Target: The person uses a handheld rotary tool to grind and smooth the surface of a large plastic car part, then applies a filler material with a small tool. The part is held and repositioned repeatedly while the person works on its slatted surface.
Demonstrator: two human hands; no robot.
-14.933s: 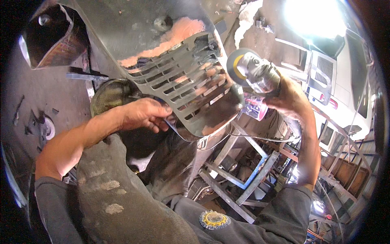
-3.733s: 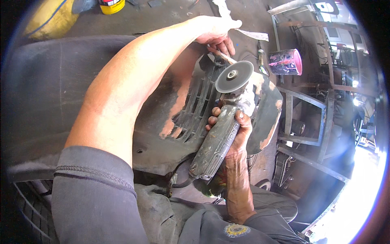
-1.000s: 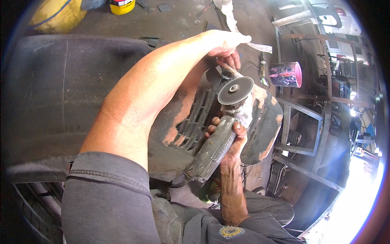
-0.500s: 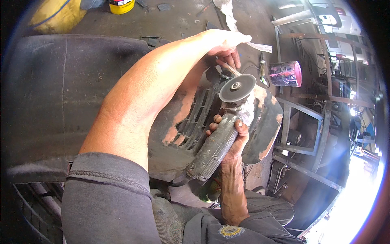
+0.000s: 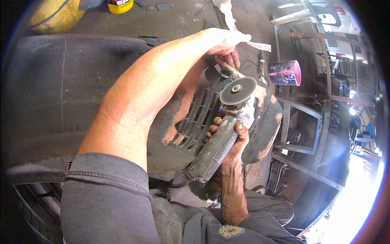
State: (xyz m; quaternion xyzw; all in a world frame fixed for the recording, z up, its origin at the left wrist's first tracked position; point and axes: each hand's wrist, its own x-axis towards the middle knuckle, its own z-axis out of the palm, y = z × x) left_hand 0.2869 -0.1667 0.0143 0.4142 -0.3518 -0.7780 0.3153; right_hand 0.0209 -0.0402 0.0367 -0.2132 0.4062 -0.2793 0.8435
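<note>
My right hand (image 5: 235, 138) grips a grey angle grinder (image 5: 213, 150) by its body, fingers on one side and thumb on the other. The grinder's thin round disc (image 5: 238, 91) faces up, above a dark plastic car bumper (image 5: 170, 156) with grille slots and bare salmon-pink patches. At the far side of the grille, my left hand (image 5: 225, 46) reaches over with its thumb stretched out and its fingers bent down onto the bumper's edge. Its palm side and part of the grip are hidden. Pale wrapping (image 5: 248, 113) covers the grinder's head beside my right thumb.
A black tin with pink smears (image 5: 284, 73) lies on its side at the right, near a slim handled tool (image 5: 262, 69). Metal frames (image 5: 302, 148) stand farther right. At the far left are a yellow bucket (image 5: 120, 6) and a yellow bulky thing (image 5: 57, 18).
Almost nothing differs. The grinder and its disc have shifted very slightly away from my left hand's fingers; both hands keep their holds.
</note>
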